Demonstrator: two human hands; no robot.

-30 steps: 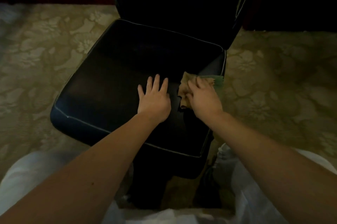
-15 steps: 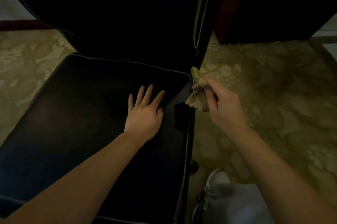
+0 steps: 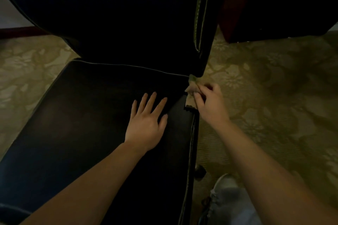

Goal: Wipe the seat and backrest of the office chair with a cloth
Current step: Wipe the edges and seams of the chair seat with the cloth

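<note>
Right hand [image 3: 210, 105] pinches cloth [image 3: 190, 96] at the right rear corner of seat [image 3: 87, 115]; backrest [image 3: 118, 16] directly above in frame; left hand [image 3: 146, 124] flat on seat.

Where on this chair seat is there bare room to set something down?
The widest bare patch is the left half of the seat, between its left edge, the white piping at the back and the left hand. A narrower strip runs between its fingertips and the backrest. The back right corner is crowded: the right hand grips the cloth, near the left hand.
</note>
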